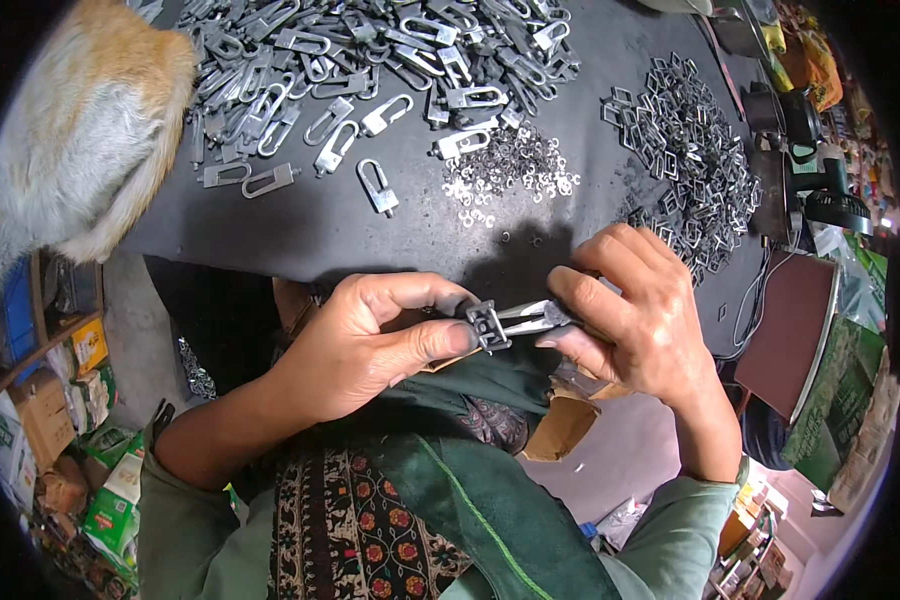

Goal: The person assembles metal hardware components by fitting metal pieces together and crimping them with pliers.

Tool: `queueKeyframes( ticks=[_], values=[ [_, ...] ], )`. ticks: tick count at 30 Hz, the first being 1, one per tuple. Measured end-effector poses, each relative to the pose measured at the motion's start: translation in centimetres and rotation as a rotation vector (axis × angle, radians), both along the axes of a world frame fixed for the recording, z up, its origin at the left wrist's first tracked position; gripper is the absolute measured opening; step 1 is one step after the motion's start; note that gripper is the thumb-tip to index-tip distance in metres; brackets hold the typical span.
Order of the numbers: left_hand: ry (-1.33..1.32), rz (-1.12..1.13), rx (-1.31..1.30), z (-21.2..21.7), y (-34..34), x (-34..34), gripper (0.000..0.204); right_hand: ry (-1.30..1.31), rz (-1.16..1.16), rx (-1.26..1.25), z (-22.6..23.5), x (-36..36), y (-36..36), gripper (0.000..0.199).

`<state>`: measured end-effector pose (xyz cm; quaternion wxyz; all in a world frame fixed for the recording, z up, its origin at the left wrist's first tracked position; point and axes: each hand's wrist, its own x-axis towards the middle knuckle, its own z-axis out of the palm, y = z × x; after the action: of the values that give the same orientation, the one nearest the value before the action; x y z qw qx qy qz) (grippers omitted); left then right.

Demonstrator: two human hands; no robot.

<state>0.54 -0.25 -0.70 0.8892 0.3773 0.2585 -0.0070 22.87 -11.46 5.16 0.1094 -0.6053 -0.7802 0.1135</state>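
My left hand (375, 345) pinches a small dark metal fitting with a squarish end (487, 328) between thumb and fingers, just off the table's near edge. My right hand (638, 312) is closed around a pair of pliers (532, 317). The jaws of the pliers point left and meet the fitting's end; the handles are hidden in my palm. Whether a clip sits between the jaws is too small to tell. Beyond my hands, small C-shaped clips (515, 165) lie heaped on the dark table (270, 235).
Many U-shaped metal shackle pieces (370, 60) cover the far table. Square metal frames (685, 150) are piled at the right. An orange-and-white cat (100, 130) is at the table's left edge. A cardboard box (560, 425) is below my hands; a small black fan (838, 210) stands at far right.
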Motion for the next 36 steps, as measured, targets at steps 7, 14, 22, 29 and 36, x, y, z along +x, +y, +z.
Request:
queueKeyframes(
  ticks=[7, 14, 22, 29, 36],
  values=[
    [-0.025, -0.011, -0.019, -0.2, 0.3, -0.1, 0.023, -0.102, 0.033, 0.004, 0.8, -0.1, 0.5, 0.033],
    [-0.003, -0.034, -0.007, 0.2, 0.2, -0.3, 0.024, -0.175, 0.07, 0.123, 1.1, -0.7, 0.8, 0.034],
    [-0.017, 0.019, 0.116, 0.8, 0.1, -1.1, 0.023, -0.199, 0.07, 0.157, 0.9, -1.3, 0.3, 0.036],
    [0.379, 0.057, 2.036, 1.2, 6.5, 0.4, 0.036, -0.076, -0.128, 0.009, -1.1, -3.5, -5.0, 0.031],
    [0.344, -0.084, 2.169, 0.2, 9.1, 0.8, 0.034, -0.009, -0.409, 0.007, -2.6, -3.6, -7.2, 0.031]
  ],
)
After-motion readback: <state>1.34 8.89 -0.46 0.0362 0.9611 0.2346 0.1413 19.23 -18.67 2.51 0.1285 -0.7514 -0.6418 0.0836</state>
